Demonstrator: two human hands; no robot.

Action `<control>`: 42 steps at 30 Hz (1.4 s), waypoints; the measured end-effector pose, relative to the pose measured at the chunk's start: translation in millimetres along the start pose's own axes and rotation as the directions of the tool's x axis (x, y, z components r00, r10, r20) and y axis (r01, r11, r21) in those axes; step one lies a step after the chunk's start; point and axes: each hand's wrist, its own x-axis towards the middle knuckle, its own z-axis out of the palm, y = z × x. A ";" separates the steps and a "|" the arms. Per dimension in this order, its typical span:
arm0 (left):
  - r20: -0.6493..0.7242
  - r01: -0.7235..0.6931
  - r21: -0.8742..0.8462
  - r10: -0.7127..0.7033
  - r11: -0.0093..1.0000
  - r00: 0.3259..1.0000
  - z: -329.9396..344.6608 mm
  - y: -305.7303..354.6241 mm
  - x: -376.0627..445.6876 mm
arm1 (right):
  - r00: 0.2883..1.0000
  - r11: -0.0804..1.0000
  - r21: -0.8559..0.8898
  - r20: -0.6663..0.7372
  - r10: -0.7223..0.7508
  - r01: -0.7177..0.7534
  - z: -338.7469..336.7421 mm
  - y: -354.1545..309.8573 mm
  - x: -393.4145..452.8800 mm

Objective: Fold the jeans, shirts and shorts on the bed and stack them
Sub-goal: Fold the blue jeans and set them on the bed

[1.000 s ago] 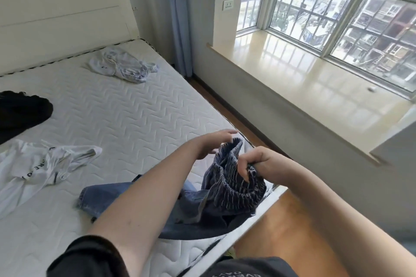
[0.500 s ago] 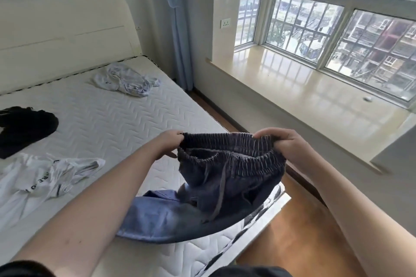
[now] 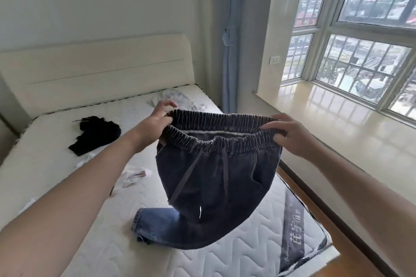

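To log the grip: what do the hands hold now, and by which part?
Both hold the dark jeans by the elastic waistband: left hand at its left end, right hand at its right end.

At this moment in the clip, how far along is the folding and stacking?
Early. No folded pile shows. In hand: the left hand and right hand grip the dark jeans by the waistband, lifted, legs trailing on the mattress. Left: the black garment, the white shirt behind the left arm and the pale garment near the headboard, all crumpled.

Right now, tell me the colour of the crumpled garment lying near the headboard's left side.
Black garment, seen best in the head view.
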 end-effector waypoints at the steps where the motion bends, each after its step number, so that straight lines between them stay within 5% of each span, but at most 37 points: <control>1: -0.004 -0.053 -0.002 0.053 0.999 0.999 -9.5 2.6 -7.1 | 0.999 0.999 -0.045 0.027 -0.027 0.028 -0.7 -3.4 9.0; 5: -0.037 -0.162 0.058 0.164 0.985 0.986 -38.9 10.3 -33.3 | 0.987 0.974 -0.187 0.122 -0.104 0.126 2.8 -18.4 44.2; 10: -0.001 -0.055 0.233 0.056 0.971 0.998 -68.1 7.0 -54.3 | 0.956 0.889 -0.358 0.181 -0.232 0.284 26.9 -42.8 70.5; 15: 0.130 -0.128 0.695 0.052 0.708 0.990 -95.1 -5.4 -62.1 | 0.911 0.795 -0.446 0.243 -0.334 0.411 52.4 -59.0 80.8; 19: 0.130 -0.131 0.821 0.042 0.555 0.991 -108.8 -13.2 -54.1 | 0.918 0.816 -0.430 0.267 -0.293 0.386 63.3 -63.0 87.4; 29: 0.005 -0.160 0.835 0.283 0.527 0.959 -121.5 -2.0 -37.2 | 0.918 0.914 -0.300 0.366 -0.154 0.272 58.9 -62.6 89.9; 35: -0.105 -0.114 0.816 0.339 0.567 0.935 -115.8 12.3 -25.3 | 0.873 0.863 -0.324 0.428 -0.232 0.388 61.2 -50.7 84.5; 38: -0.139 -0.086 0.820 0.343 0.565 0.929 -116.1 21.2 -20.3 | 0.901 0.839 -0.385 0.352 -0.252 0.385 60.8 -48.1 93.8; 42: -0.142 -0.069 0.840 0.342 0.538 0.929 -123.7 40.8 -14.9 | 0.959 0.940 -0.218 0.167 -0.231 0.264 39.9 -48.2 119.9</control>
